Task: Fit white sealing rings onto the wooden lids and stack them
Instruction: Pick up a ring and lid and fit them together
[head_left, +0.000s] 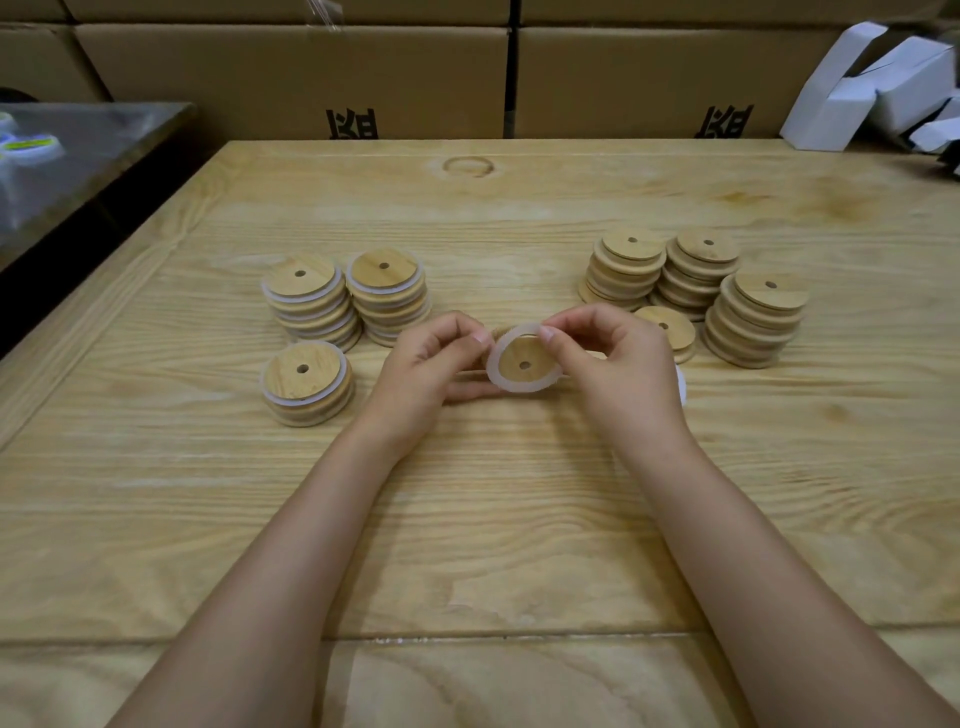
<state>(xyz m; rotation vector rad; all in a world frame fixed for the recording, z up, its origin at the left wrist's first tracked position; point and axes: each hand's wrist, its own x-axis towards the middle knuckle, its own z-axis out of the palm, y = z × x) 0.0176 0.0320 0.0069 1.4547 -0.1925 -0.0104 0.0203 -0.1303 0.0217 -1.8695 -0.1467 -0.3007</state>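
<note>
Over table (467, 519) | left hand (431, 364), right hand (613, 364) pinch ring (497, 373) on lid (519, 353) (fingers (553, 338) curled)

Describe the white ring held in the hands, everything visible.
The white ring is a thin, flat, translucent-looking band, seemingly soft rubber, pulled slightly out of round. It lies tilted toward the camera over a wooden lid, above the table. The left hand pinches its left edge, the right hand its top.
</note>
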